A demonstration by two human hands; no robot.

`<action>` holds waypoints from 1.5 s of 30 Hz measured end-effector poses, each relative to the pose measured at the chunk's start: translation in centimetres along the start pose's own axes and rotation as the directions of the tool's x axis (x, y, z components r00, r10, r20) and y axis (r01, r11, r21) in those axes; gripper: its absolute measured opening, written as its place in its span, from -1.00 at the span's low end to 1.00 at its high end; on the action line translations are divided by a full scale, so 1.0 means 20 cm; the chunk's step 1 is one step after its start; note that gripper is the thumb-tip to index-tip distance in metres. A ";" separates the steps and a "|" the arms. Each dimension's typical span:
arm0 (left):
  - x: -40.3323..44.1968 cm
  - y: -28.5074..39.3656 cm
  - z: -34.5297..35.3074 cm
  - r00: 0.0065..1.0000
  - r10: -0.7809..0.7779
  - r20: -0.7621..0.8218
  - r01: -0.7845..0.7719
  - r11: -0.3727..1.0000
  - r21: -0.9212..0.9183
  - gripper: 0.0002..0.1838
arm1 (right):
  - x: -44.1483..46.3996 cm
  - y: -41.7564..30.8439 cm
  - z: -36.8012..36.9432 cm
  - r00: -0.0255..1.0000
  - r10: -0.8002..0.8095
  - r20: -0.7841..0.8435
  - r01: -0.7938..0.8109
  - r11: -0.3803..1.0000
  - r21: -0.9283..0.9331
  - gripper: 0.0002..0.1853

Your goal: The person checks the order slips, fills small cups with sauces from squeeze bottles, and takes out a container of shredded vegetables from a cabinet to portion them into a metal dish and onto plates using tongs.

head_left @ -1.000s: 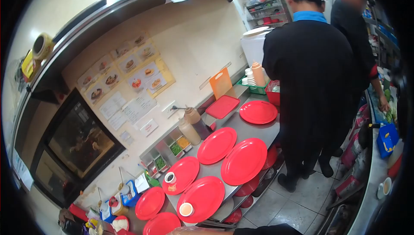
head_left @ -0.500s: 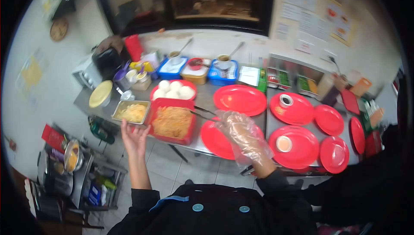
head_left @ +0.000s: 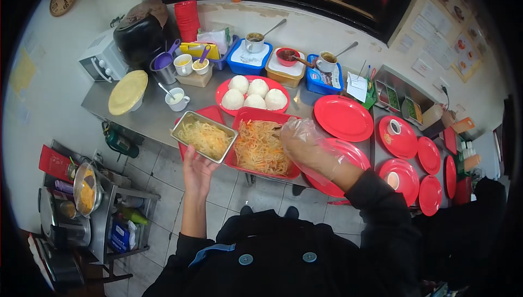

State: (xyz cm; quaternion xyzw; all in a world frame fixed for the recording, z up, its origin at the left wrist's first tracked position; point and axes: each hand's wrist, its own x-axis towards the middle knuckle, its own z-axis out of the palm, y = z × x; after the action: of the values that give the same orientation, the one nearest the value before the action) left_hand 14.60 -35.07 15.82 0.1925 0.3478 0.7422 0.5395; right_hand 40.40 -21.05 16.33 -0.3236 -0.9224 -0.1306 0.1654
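My left hand, bare, holds a small metal tray from below; pale shredded food lies in it. Right beside the tray is a red tub filled with shredded noodle-like food. My right hand, in a clear plastic glove, is at the tub's right edge. Its fingertips are hidden by the loose plastic, so what they hold cannot be made out. Behind the tub, a red plate bears several white rice mounds.
Red plates spread to the right; two bear small cups. Blue tubs with ladle pots stand along the wall. A covered bowl and a white cup are at left. A low cart stands below left.
The view has swung left from the co-workers to the food counter. My left hand has taken hold of the metal tray and raised it; my right hand has come to the red tub.
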 end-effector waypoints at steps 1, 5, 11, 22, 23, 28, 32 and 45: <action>0.00 -0.01 0.00 1.000 -0.002 -0.006 0.002 1.000 -0.003 -0.34 | 0.00 -0.01 0.04 0.998 0.040 0.045 -0.043 0.996 0.077 -0.82; 0.01 -0.03 0.00 0.999 -0.034 0.035 0.033 0.999 0.041 -0.32 | 0.02 0.01 0.05 0.971 0.149 0.188 -0.198 0.939 0.280 -0.83; 0.03 -0.06 0.03 0.999 -0.047 0.004 0.047 0.997 0.056 -0.30 | 0.00 0.27 -0.09 0.916 0.137 0.377 -0.187 0.978 0.097 -0.80; 0.11 -0.20 0.18 0.993 -0.111 -0.032 0.115 0.979 0.170 -0.47 | 0.03 0.35 -0.87 0.873 0.252 0.418 -0.368 0.903 0.222 -0.71; 0.12 -0.22 0.20 0.994 -0.109 -0.033 0.113 0.979 0.171 -0.47 | 0.04 0.35 -0.92 0.874 0.250 0.417 -0.366 0.903 0.224 -0.71; 0.15 -0.31 0.26 0.990 -0.141 -0.009 0.140 0.977 0.162 -0.48 | 0.08 0.36 -1.15 0.793 0.432 0.429 -0.582 0.744 0.328 -0.70; 0.12 -0.35 0.34 0.978 -0.177 0.115 0.161 0.977 0.137 -0.46 | 0.12 0.29 -1.20 0.780 0.473 0.410 -0.622 0.662 0.419 -0.72; 0.01 -0.31 0.38 0.955 -0.166 0.246 0.158 0.986 0.050 -0.36 | 0.07 0.06 -1.11 0.997 -0.061 -0.047 0.077 0.864 0.497 -0.81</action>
State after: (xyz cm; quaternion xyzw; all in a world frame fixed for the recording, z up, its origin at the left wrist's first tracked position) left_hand 23.68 -31.48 16.57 0.2630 0.3027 0.6602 0.6351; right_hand 45.11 -27.04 37.16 -0.2349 -0.9333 0.1015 0.2520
